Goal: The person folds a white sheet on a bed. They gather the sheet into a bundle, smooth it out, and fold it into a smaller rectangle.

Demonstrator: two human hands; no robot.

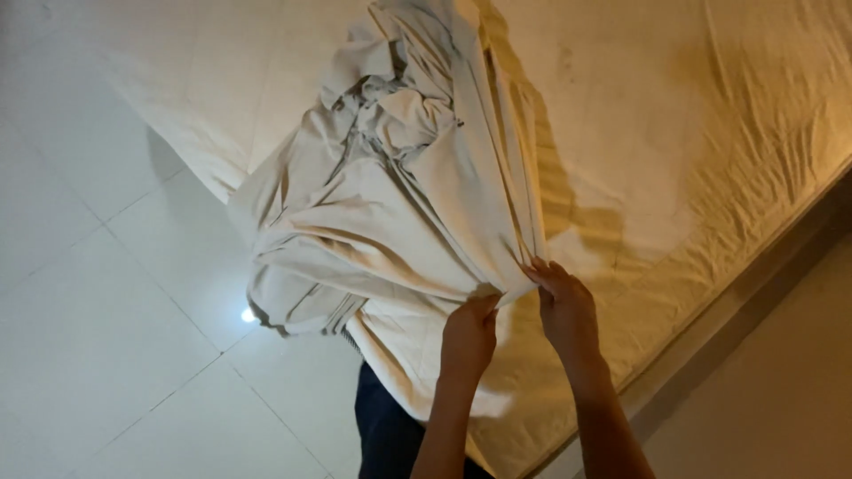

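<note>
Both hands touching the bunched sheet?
Touching. The head view shows the left hand and right hand pinching the edge of the bunched sheet, fingers closed on the fabric with no gap.

You're standing in a bedroom of a home: a mattress (674, 160) under a wrinkled cream fitted sheet fills the view from twelve to four o'clock, glossy white floor tiles (98, 293) spread from seven to ten, and a plain wall (781, 399) runs at five.
</note>
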